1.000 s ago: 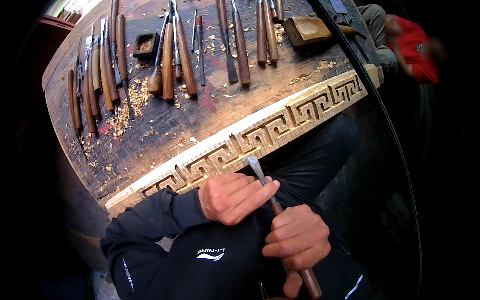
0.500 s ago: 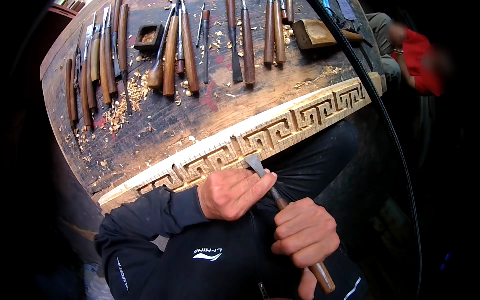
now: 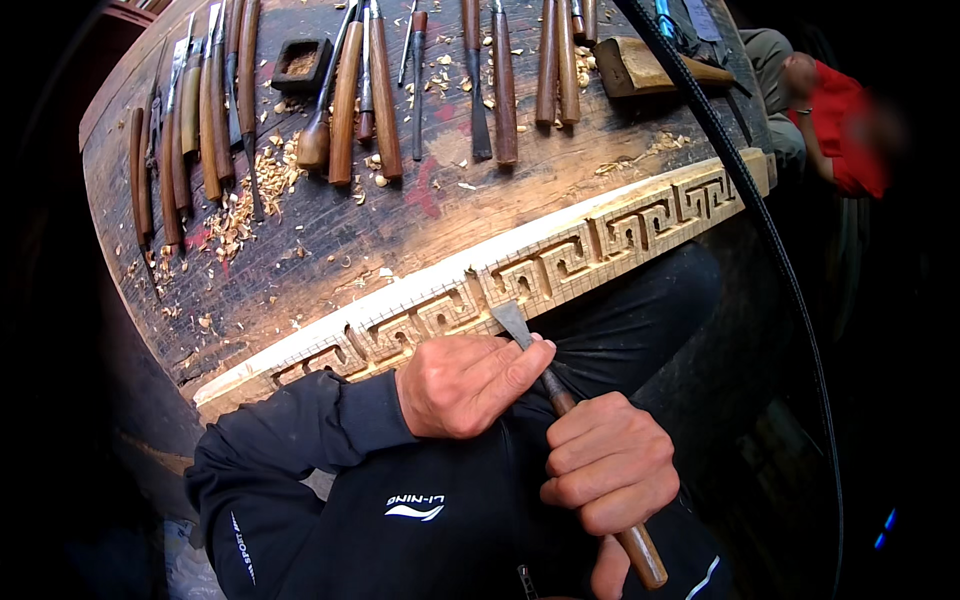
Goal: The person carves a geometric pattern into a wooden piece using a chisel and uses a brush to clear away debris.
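The right hand (image 3: 608,470) is clenched around the wooden handle of the chisel (image 3: 560,395); the left hand's (image 3: 470,382) fingers press on its shank, blade tip set on the carved key-pattern strip (image 3: 560,262) at the surface's (image 3: 420,215) near edge. Excess thrust could likely make the blade skid and chip a raised rib.

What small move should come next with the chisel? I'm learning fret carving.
Probably a short push forward: the chisel blade rests on the carved strip edge, the left hand steadying it and the right hand gripping its handle.
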`<state>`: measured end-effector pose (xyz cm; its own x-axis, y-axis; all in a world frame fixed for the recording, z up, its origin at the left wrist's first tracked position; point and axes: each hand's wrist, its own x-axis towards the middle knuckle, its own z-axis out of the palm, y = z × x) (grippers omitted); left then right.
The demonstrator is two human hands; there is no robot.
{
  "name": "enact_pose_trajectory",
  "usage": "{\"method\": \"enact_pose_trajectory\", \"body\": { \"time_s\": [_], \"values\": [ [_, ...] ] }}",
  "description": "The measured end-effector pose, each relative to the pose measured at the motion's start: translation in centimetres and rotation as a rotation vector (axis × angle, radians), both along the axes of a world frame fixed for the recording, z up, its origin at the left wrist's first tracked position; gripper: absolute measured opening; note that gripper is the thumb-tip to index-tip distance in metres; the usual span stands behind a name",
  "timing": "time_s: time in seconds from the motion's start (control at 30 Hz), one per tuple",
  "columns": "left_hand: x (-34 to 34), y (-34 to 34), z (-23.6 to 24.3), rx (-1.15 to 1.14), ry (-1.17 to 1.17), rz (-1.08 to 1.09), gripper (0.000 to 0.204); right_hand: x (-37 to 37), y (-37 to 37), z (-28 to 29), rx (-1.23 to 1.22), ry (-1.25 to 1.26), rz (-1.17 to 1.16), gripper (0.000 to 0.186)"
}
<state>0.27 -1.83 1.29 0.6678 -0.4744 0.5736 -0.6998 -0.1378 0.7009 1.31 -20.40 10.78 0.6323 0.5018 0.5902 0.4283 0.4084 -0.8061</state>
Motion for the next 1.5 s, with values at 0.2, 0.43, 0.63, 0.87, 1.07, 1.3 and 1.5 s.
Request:
{"method": "enact_pose_trajectory", "body": {
  "time_s": [0.2, 0.43, 0.63, 0.87, 1.07, 1.3, 1.5],
  "values": [
    [0.3, 0.2, 0.2, 0.014, 0.017, 0.000, 0.049, 0.4, 0.0, -0.2, 0.001, 0.009, 0.007, 0.073],
    [0.4, 0.4, 0.5, 0.002, 0.074, -0.003, 0.049, 1.3, 0.9, 0.1, 0.026, 0.049, -0.033, 0.069],
    [0.2, 0.0, -0.1, -0.009, 0.114, 0.052, 0.045, 2.4, 1.4, -1.6, 0.045, 0.018, -0.112, 0.062],
    [-0.4, -0.2, -0.5, 0.022, -0.011, 0.054, 0.042, 0.2, 0.6, -1.9, 0.006, -0.076, -0.107, 0.058],
    [-0.2, 1.0, -0.1, -0.023, -0.217, -0.149, 0.044, -3.7, -0.1, 1.5, -0.166, -0.186, -0.049, 0.059],
    [-1.9, 0.0, 2.3, 0.191, -0.235, -0.125, 0.040, -6.7, -2.7, 1.3, -0.181, -0.247, -0.203, 0.052],
    [-3.5, 0.0, 2.0, 0.182, -0.230, 0.027, 0.037, -7.6, -1.5, 1.0, -0.114, -0.258, -0.314, 0.047]
  ]
}}
